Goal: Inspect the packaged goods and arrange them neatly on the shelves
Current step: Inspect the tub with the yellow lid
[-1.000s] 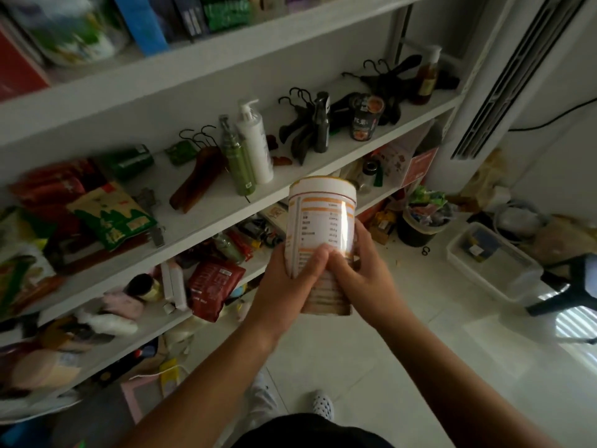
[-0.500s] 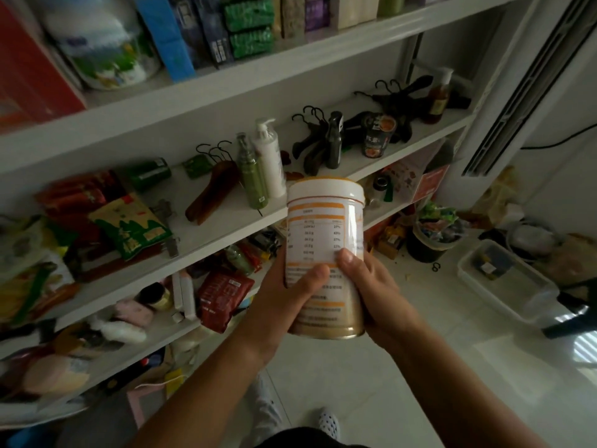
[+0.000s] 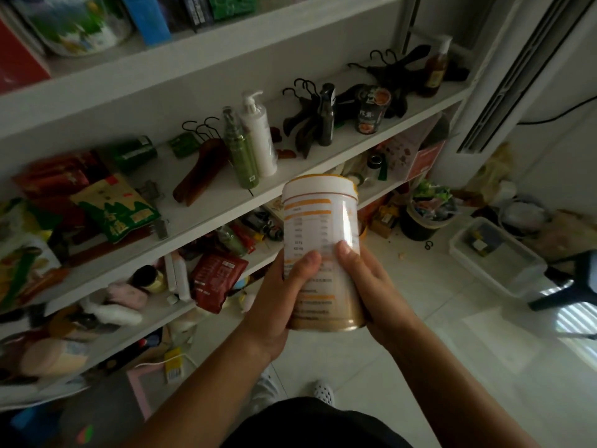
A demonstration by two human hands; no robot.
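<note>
A dark bin (image 3: 420, 226) brimming with wrappers stood on the pale tiled floor (image 3: 420, 344), near a clear plastic box (image 3: 504, 270). A tall white air conditioner (image 3: 517, 76) rose behind them, a black cable (image 3: 556, 115) crossing the wall beside it. A dark stool (image 3: 578, 279) stood at the right edge.

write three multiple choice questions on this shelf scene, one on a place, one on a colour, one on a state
1. Where does the white pump bottle stand?
A. on the floor
B. on the shelf beside the green bottle
C. in a bin

2. What colour is the lid of the can?
A. white
B. red
C. black

3. How is the can held?
A. by one hand
B. lying on a shelf
C. upright, by the left hand and right hand

Answers:
1 B, it stands right beside the green bottle on the shelf.
2 A, the lid is white above the label.
3 C, both hands wrap its lower half.
</note>
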